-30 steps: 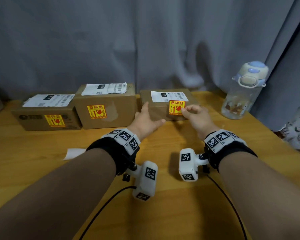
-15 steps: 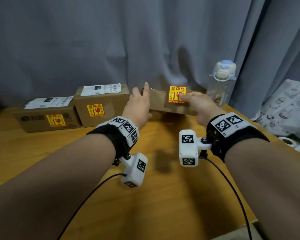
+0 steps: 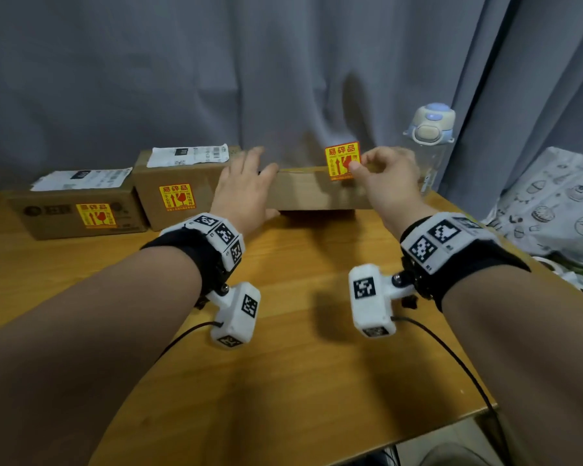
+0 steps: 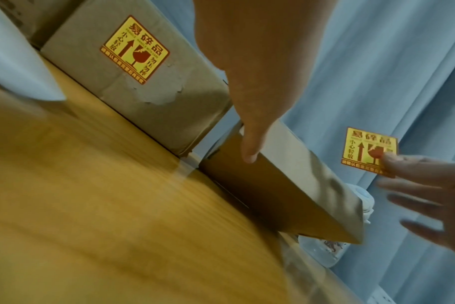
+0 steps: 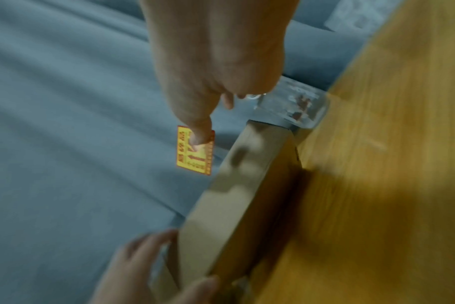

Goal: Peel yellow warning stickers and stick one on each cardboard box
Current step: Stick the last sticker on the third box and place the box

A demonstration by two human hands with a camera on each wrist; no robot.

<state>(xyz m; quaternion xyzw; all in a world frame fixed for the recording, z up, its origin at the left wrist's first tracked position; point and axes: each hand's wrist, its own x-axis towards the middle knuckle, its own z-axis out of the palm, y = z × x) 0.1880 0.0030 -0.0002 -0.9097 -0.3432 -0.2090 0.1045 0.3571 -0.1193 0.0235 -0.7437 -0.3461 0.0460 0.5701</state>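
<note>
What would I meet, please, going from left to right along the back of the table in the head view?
Low stickered box → taller stickered box → left hand → loose yellow sticker → right hand → water bottle.

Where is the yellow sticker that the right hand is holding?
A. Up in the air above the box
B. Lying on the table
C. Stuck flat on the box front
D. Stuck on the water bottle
A: the right hand pinches the yellow sticker by its edge, and the left wrist view shows it clear of the cardboard box, with curtain behind it.
</note>
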